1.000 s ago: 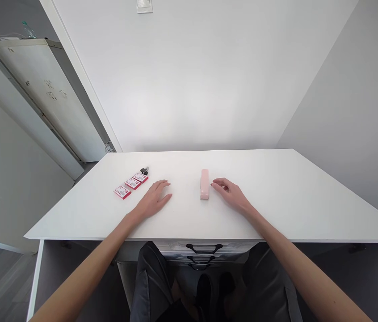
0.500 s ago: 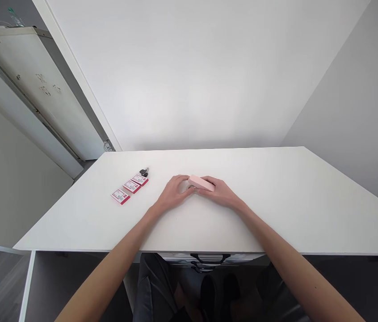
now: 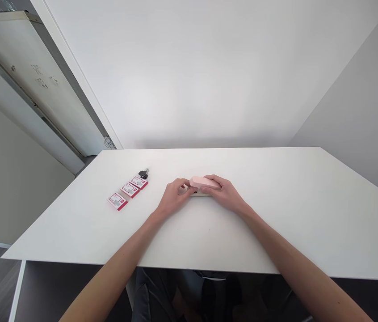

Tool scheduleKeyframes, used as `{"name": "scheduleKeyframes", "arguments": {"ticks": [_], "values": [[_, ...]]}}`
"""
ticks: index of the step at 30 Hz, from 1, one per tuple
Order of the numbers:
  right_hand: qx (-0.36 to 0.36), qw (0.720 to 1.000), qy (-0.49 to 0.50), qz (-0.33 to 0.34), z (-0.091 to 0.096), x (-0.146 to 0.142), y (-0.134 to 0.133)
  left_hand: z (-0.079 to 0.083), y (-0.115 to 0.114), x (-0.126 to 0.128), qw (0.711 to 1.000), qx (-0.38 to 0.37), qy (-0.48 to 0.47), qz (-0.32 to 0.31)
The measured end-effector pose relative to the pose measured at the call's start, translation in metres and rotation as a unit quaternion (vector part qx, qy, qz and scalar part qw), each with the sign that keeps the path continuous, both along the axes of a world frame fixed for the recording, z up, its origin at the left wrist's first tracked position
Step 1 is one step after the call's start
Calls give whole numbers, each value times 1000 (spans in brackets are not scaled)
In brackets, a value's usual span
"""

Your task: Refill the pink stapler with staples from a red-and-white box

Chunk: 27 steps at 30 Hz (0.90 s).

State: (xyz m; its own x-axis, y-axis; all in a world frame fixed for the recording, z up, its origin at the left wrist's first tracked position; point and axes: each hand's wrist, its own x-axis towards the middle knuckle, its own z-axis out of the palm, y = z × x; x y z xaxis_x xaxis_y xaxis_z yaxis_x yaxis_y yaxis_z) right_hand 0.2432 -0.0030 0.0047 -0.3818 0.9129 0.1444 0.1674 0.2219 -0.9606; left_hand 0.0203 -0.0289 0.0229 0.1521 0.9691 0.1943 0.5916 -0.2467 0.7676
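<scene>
My right hand is closed around a long pink object shaped like a stapler, held low over the white table. Its left end sticks out past the fingers. Beneath it shows a narrow pale strip with a dark spot, partly covered by my fingers. At its left end, the thumb and fingers of my left hand pinch something small. A bit of red shows between those fingers, but its kind is hidden.
Left of my hands, three red-and-white cards lie in a slanted row on the white table. Black clip-like pieces with metal parts sit at the row's far end. A white wall rises behind the table.
The view has shifted slightly. My right hand has turned the pink object more level and nudged it right; the pale strip and red bit now show below and beside it.
</scene>
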Motion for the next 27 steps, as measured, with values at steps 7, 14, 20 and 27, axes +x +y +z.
{"name": "scheduleKeyframes", "arguments": {"ticks": [7,14,20,27], "values": [[-33,998,42,-25,9,-6,-4,-1,-3,4,999,35,-14,-24],[-44,996,68,31,14,-9,-9,-4,-4,7,997,44,-15,-61],[-58,995,65,44,17,-7,-11,-7,-4,5,993,77,20,-89],[-57,997,41,45,19,-7,-12,-10,-4,4,984,111,53,-125]]}}
